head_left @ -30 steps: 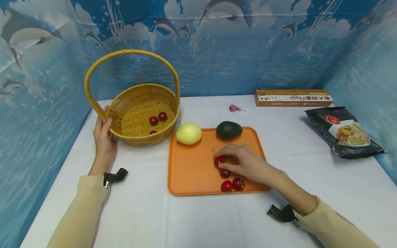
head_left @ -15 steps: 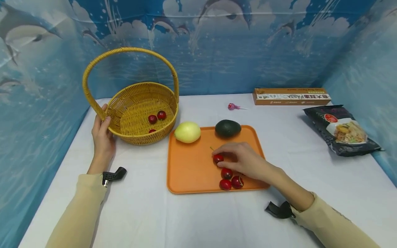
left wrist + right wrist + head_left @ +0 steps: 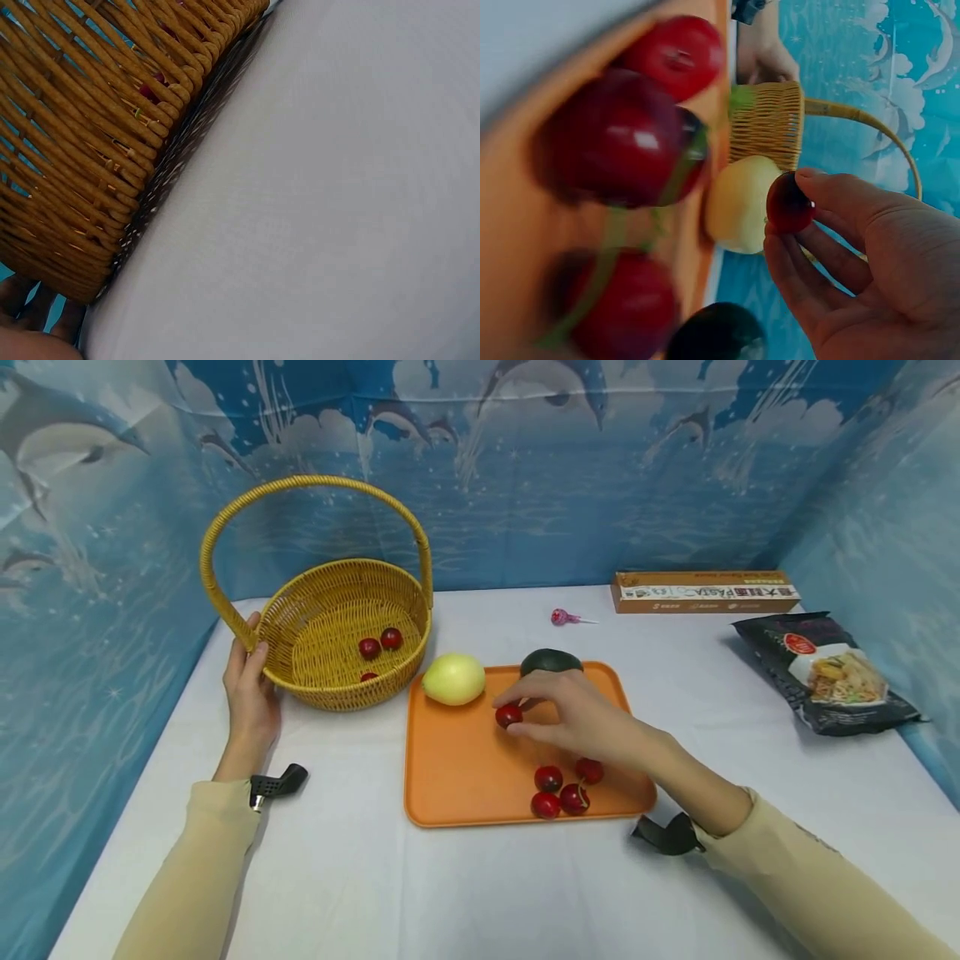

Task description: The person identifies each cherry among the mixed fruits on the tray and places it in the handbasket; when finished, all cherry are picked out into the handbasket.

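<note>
My left hand grips the left side of a yellow wicker basket, thumb at the rim by the base of its handle. A few dark red cherries lie inside. My right hand pinches a cherry between thumb and fingers over an orange tray; the right wrist view shows this cherry at the fingertips. Several more cherries sit at the tray's near right. A yellow lemon rests at its far left corner, and a dark green avocado lies partly hidden behind my right hand.
Behind the tray lies a pink lollipop. A brown pasta box stands at the back right, with a black food packet in front of it. A blue dolphin-print curtain closes off the back and sides.
My right hand has moved up and to the left with the pinched cherry, toward the lemon. Another cherry, earlier hidden by the hand, now shows on the tray. The left hand stays on the basket.
</note>
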